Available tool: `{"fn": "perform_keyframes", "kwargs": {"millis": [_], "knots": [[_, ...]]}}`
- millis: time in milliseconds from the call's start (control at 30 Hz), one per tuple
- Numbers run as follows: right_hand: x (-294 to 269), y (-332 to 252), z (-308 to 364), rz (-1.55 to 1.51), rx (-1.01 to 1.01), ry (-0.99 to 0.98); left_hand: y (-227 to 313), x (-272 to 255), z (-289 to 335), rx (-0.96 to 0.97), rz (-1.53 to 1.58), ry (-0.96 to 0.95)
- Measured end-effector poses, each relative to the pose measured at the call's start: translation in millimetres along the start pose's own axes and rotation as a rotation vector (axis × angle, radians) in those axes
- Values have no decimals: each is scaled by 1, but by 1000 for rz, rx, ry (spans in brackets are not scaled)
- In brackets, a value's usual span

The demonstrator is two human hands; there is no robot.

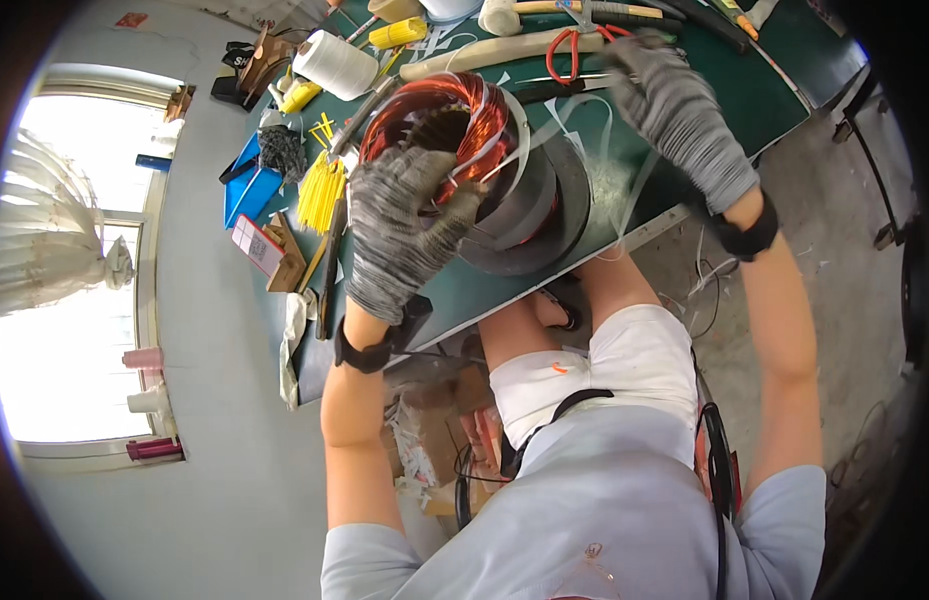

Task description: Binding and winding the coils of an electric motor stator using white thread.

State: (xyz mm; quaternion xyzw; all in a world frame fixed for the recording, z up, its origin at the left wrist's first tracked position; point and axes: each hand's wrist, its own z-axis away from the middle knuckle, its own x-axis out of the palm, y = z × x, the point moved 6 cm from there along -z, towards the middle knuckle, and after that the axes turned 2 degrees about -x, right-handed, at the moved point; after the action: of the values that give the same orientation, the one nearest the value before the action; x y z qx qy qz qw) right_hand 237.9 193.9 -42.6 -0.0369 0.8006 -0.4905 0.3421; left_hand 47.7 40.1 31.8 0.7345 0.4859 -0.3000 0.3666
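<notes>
A motor stator [530, 205] with a grey cylindrical body stands on the green table, its red-brown copper winding [485, 120] flaring out at the upper end. My left hand [405, 220], in a grey knitted glove, is closed at the near left side of the winding, thumb and fingers pressed on the wire bundle. White lacing tape [607, 135] runs from the winding toward my right hand [680, 125], also gloved. That hand is raised to the right of the stator, fingers curled and slightly blurred, seemingly around the tape. Beside its fingertips lie red-handled scissors [563, 62].
Left of the stator are yellow strips [322, 195], a blue tray [251, 190], a phone [257, 245] and a white thread cone [335, 65]. Behind it lie a wooden stick [485, 55] and a mallet [500, 18]. The table's edge [645, 230] runs before my legs.
</notes>
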Motion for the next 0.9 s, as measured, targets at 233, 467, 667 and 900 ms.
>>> {"fn": "perform_keyframes", "kwargs": {"millis": [233,467,667,900], "knots": [[25,-70,86,173,-539,386,8,2,-18,-106,-9,-289],[91,-107,46,222,-408,328,-1,5,-17,-81,170,-209],[77,-75,103,6,-584,222,11,-1,-19,128,-307,-319],[61,-113,108,-1223,57,-1210,9,-6,-14,-13,-401,-190]]}}
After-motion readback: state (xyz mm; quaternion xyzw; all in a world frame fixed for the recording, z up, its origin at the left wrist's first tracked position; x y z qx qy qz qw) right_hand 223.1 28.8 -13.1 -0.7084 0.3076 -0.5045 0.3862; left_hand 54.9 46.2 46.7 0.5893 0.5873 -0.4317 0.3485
